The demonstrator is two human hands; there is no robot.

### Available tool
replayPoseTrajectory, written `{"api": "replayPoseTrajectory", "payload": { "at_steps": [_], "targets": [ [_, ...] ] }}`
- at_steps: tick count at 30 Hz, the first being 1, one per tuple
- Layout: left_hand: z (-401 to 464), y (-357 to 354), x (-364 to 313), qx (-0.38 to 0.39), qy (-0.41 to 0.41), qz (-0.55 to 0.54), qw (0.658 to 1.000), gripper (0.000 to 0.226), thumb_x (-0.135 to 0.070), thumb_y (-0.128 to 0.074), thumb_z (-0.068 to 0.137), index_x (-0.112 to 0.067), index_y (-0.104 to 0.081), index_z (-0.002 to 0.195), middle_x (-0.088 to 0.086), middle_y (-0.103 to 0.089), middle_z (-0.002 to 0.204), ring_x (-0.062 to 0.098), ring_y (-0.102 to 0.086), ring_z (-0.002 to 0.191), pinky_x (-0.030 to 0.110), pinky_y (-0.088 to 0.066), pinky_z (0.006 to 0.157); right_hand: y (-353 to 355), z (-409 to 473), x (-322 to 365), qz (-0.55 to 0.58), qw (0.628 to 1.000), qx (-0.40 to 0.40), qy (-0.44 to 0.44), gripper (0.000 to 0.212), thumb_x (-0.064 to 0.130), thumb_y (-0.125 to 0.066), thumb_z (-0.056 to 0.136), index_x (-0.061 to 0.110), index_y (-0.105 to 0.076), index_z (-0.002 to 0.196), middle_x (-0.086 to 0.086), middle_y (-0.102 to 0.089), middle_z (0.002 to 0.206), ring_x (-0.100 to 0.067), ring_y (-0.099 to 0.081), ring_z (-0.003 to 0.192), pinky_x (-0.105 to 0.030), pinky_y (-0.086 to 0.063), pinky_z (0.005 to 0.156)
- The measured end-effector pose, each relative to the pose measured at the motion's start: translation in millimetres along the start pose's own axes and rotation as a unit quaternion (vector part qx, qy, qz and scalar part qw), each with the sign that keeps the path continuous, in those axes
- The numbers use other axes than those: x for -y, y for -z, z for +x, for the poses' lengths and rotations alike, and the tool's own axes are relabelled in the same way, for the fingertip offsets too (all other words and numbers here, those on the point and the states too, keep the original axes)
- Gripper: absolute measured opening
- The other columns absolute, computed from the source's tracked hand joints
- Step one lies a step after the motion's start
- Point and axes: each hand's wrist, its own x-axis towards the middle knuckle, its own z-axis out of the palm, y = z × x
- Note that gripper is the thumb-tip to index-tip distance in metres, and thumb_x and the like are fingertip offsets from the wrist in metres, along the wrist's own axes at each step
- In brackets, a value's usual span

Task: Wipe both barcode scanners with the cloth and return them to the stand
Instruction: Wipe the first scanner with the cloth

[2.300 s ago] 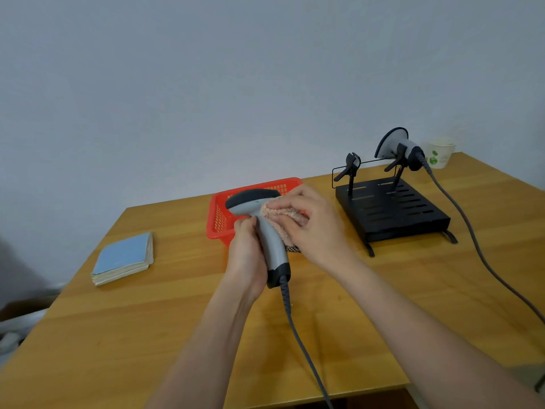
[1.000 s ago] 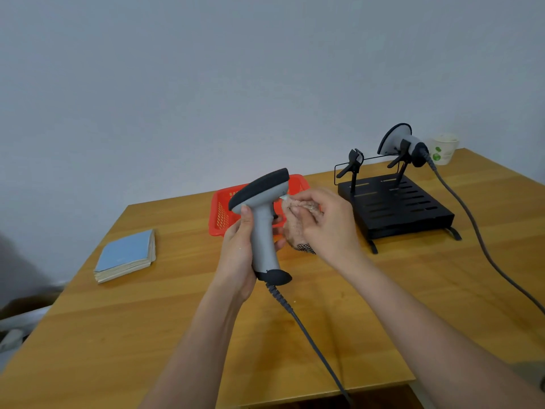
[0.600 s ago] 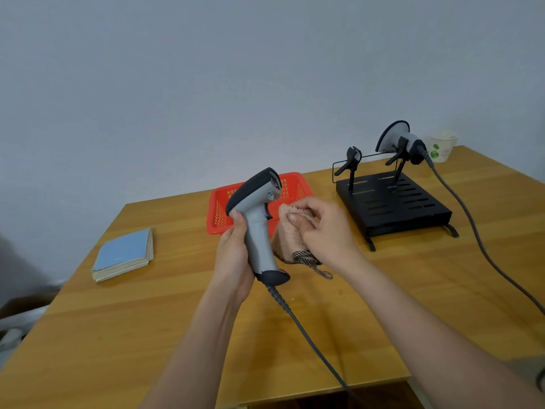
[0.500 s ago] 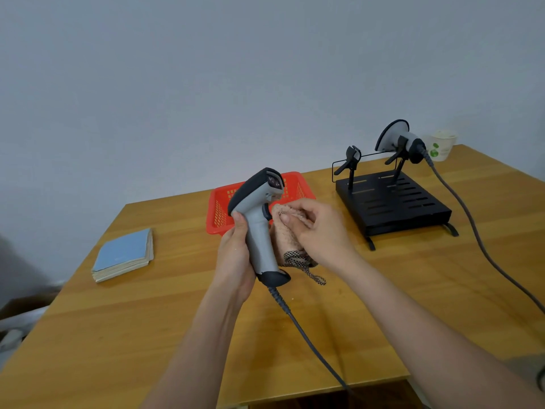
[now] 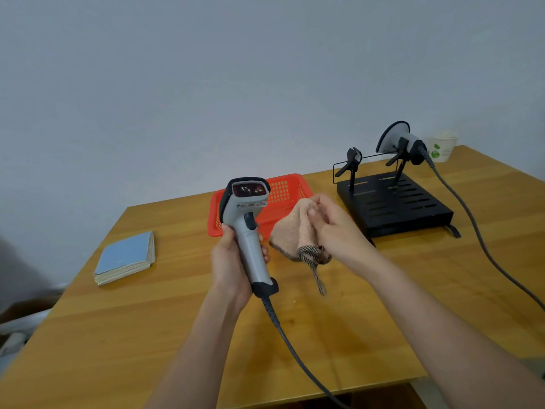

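Wooden table (image 5: 88, 335) stretches out below me against a plain pale wall. Far to the left lies a blue booklet (image 5: 125, 257), flat on the wood and well apart from everything else. My left hand (image 5: 233, 262) is wrapped tight around the grey handle of a barcode scanner (image 5: 247, 228), which I hold upright above the table with its dark red window turned toward me; its cable (image 5: 295, 346) drops from the black base and runs off the near edge. Behind the scanner sits a red basket (image 5: 284, 191). Just beside the scanner, not touching it, my right hand (image 5: 336, 228) pinches a bunched pinkish cloth (image 5: 295, 231), whose dark woven trim dangles below my fingers. Further right stands the black stand (image 5: 395, 205), with its left cradle (image 5: 352, 160) bare. A second scanner (image 5: 398, 141) rests in the right cradle, its own cable trailing across the table. At the far right corner stands a paper cup (image 5: 443, 147).
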Motion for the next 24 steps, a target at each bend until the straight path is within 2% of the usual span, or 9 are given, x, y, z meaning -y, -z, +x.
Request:
{"api": "replayPoseTrajectory", "payload": {
  "at_steps": [5,8,10,13,16,18,20,22,24],
  "targets": [
    [-1,1,1,0.026,-0.003,0.011,1.0,0.053,-0.057,-0.045,0.094,-0.007,-0.06,0.102,0.006,-0.055,0.072,0.02,-0.048,0.059,0.032,-0.043,0.058,-1,6,10,0.046,0.998,-0.053,0.002,0.026,0.036,-0.029,0.103,0.021,-0.05,0.104,0.001,-0.06,0.1,-0.015,-0.057,0.097,-0.036,-0.047,0.084],
    [0,1,4,0.012,-0.027,0.069,0.997,0.053,-0.06,-0.063,0.078,-0.01,-0.06,0.096,0.002,-0.055,0.07,0.016,-0.05,0.056,0.028,-0.046,0.056,1,7,14,0.086,0.995,-0.033,-0.024,0.023,0.042,-0.042,0.098,0.022,-0.046,0.109,-0.002,-0.06,0.103,-0.017,-0.06,0.099,-0.039,-0.049,0.087],
    [1,2,5,0.007,-0.058,0.108,0.992,0.043,-0.049,-0.073,0.077,-0.011,-0.059,0.093,0.001,-0.054,0.069,0.015,-0.05,0.056,0.027,-0.047,0.055,1,8,16,0.083,0.996,-0.014,-0.032,0.029,0.036,-0.055,0.092,0.023,-0.043,0.115,0.0,-0.06,0.107,-0.017,-0.062,0.101,-0.043,-0.053,0.09],
    [1,2,5,-0.006,-0.084,0.139,0.987,0.027,-0.033,-0.074,0.081,-0.012,-0.059,0.09,0.001,-0.054,0.065,0.016,-0.049,0.056,0.029,-0.046,0.058,1,8,20,0.069,0.997,-0.02,-0.002,0.019,0.015,-0.057,0.091,0.022,-0.052,0.108,0.001,-0.065,0.104,-0.016,-0.064,0.098,-0.046,-0.052,0.091],
    [2,3,5,-0.013,-0.101,0.171,0.98,0.017,-0.023,-0.07,0.086,-0.01,-0.058,0.087,0.002,-0.054,0.061,0.017,-0.05,0.056,0.032,-0.045,0.06,1,7,23,0.061,0.997,-0.016,0.033,0.019,0.006,-0.053,0.094,0.02,-0.054,0.107,0.001,-0.066,0.104,-0.014,-0.063,0.099,-0.038,-0.052,0.092],
    [3,3,5,-0.012,-0.114,0.194,0.974,0.016,-0.02,-0.068,0.088,-0.009,-0.056,0.087,0.002,-0.055,0.06,0.017,-0.051,0.055,0.031,-0.045,0.059,0,6,23,0.044,0.998,-0.014,0.039,0.021,0.01,-0.05,0.097,0.021,-0.047,0.115,0.003,-0.06,0.113,-0.012,-0.057,0.106,-0.032,-0.048,0.094],
    [4,3,4,-0.011,-0.127,0.207,0.97,0.014,-0.018,-0.068,0.089,-0.009,-0.057,0.089,0.002,-0.055,0.059,0.017,-0.051,0.054,0.03,-0.045,0.058,-2,7,24,0.011,0.999,-0.013,0.032,0.025,0.018,-0.048,0.099,0.024,-0.037,0.12,0.003,-0.052,0.12,-0.01,-0.052,0.11,-0.027,-0.045,0.089],
    [4,2,3,-0.015,-0.137,0.218,0.966,0.016,-0.02,-0.068,0.089,-0.009,-0.056,0.092,0.003,-0.055,0.059,0.016,-0.052,0.052,0.028,-0.046,0.055,-2,6,27,0.018,1.0,-0.007,0.013,0.024,0.027,-0.045,0.099,0.019,-0.036,0.119,0.004,-0.051,0.11,-0.006,-0.052,0.098,-0.021,-0.044,0.077],
    [4,1,2,-0.02,-0.137,0.225,0.965,0.021,-0.022,-0.07,0.088,-0.008,-0.056,0.094,0.005,-0.054,0.06,0.015,-0.052,0.05,0.025,-0.047,0.051,-2,6,32,0.08,0.997,-0.001,0.009,0.022,0.024,-0.036,0.1,0.004,-0.042,0.108,0.002,-0.05,0.09,-0.005,-0.048,0.077,-0.012,-0.041,0.065]
  ]
}}
